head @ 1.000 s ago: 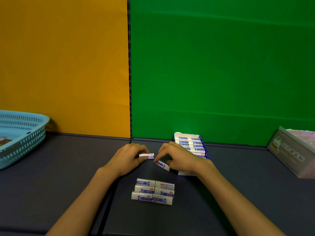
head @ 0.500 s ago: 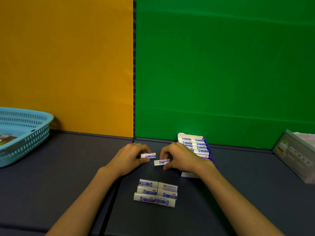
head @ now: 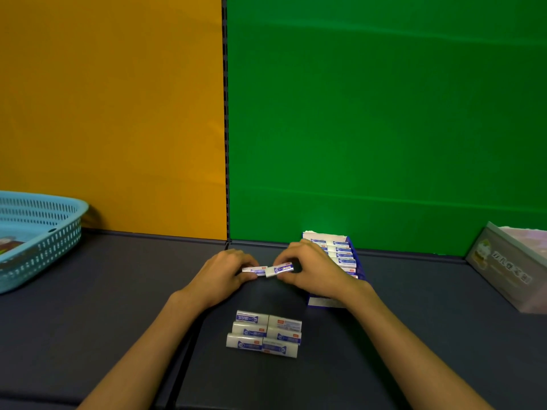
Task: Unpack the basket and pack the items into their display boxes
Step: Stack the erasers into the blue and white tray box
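At the left edge of the frame your blue basket (head: 44, 232) sits on the dark bench (head: 118, 291), with something blurred inside it. Just left of centre, your left hand (head: 220, 275) has its fingers curled round one small white-and-blue box (head: 254, 270). Your right hand (head: 310, 270) pinches a second small box (head: 279, 269), whose end touches the first. Below the hands, in the lower middle, six more small boxes (head: 264, 337) lie packed side by side in two columns. Behind your right hand, the blue display box (head: 334, 301) holds a row of the same small boxes. At the right edge stands a pale carton (head: 509, 267).
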Demonstrator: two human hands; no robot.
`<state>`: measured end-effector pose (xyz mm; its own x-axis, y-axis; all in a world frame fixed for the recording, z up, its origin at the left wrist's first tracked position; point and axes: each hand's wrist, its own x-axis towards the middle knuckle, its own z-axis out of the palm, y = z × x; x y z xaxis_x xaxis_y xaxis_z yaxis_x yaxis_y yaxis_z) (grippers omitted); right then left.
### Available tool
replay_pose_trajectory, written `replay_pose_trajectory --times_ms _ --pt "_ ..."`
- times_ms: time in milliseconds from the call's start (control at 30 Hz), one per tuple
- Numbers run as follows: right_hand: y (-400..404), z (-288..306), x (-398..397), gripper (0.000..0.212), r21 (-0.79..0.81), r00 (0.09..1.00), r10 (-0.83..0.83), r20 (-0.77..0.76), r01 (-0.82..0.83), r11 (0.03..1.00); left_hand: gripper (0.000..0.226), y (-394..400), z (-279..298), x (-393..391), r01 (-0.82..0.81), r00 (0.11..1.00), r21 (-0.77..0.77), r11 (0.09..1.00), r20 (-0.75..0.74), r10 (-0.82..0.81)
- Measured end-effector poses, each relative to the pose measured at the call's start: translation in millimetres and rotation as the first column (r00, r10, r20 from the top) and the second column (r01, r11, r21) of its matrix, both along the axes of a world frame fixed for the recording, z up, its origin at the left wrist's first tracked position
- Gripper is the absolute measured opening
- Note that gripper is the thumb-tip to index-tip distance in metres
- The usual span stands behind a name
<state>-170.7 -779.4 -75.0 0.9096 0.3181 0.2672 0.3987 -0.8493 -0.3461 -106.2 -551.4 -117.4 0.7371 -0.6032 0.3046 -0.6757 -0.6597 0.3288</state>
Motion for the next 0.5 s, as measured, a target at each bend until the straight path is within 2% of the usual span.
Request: replay_pose_trajectory --times_ms 100,300,500 --pt "-13.2 7.6 -3.2 0.015 0.069 0.997 -0.056 0.044 0.053 0.996 0.025 -6.1 8.4 -2.8 -0.009 1.000 -0.055 0.998 0.023 0.010" --pt "-55.2 24.8 -18.6 0.022 0.131 0.981 -0.192 -0.009 0.192 0.973 0.029 -30.0 23.5 -17.1 0.063 0.996 -0.118 0.991 0.063 -0.056" --pt "-102.9 22.8 -25.0 0.024 0.023 0.966 -0.256 -0.026 0.257 0.966 0.027 -75.8 41.1 -28.9 0.113 0.993 -0.142 0.983 0.062 -0.105"
